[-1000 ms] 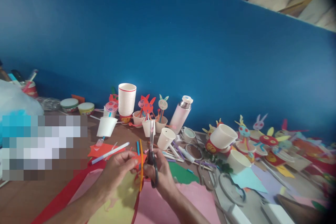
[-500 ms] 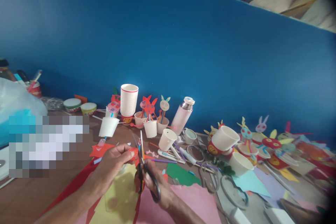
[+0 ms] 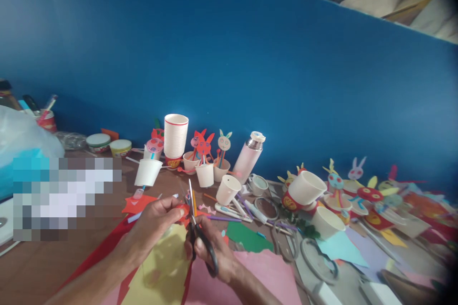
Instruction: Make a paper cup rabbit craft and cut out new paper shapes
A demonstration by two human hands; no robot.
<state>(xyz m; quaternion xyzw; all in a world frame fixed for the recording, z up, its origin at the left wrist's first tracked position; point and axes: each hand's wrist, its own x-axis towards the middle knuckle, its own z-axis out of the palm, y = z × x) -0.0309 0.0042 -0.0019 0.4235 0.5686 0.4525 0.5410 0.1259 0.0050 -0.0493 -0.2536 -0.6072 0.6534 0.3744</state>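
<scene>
My left hand [image 3: 162,219] pinches a small piece of red paper [image 3: 183,211] between thumb and fingers. My right hand [image 3: 211,245] is closed around the black handles of a pair of scissors [image 3: 193,217], whose blades point up and away, right beside the red paper. Beneath my hands lie a yellow sheet [image 3: 161,267] and a pink sheet [image 3: 246,279]. A red paper scrap [image 3: 136,204] rests left of my left hand, and a green sheet [image 3: 248,237] lies right of my right hand.
Paper cups with rabbit faces [image 3: 204,174], a cup stack [image 3: 176,136] and a thermos [image 3: 247,157] stand near the blue wall. Pens, a tape ring [image 3: 320,261] and more cups [image 3: 328,224] lie right. A plastic bag [image 3: 25,147] is at the left.
The scissors and their blade tips have shifted slightly left. The red piece in my left hand looks tilted differently, and less of it shows below my fingertips.
</scene>
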